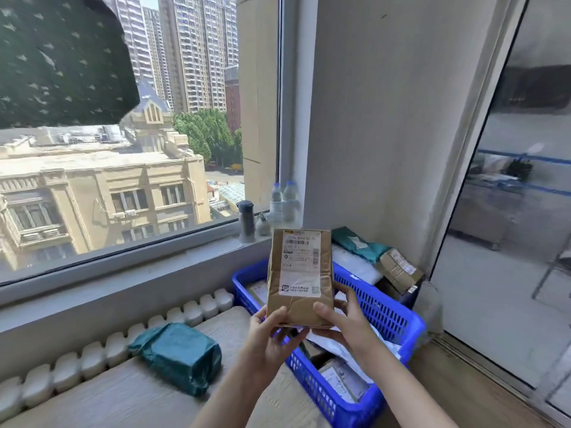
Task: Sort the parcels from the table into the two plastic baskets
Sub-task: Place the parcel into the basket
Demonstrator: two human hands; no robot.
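Note:
I hold a brown paper parcel with a white shipping label upright in front of me, above the near blue plastic basket. My left hand grips its lower left corner and my right hand grips its lower right edge. The basket beside the table holds several parcels. A second basket behind it, mostly hidden, carries a white bag, a teal bag and a brown box. A teal wrapped parcel lies on the wooden table.
A white radiator runs along the table's far edge under the window sill. A dark flask and two water bottles stand on the sill. A glass partition rises at the right, with wooden floor below.

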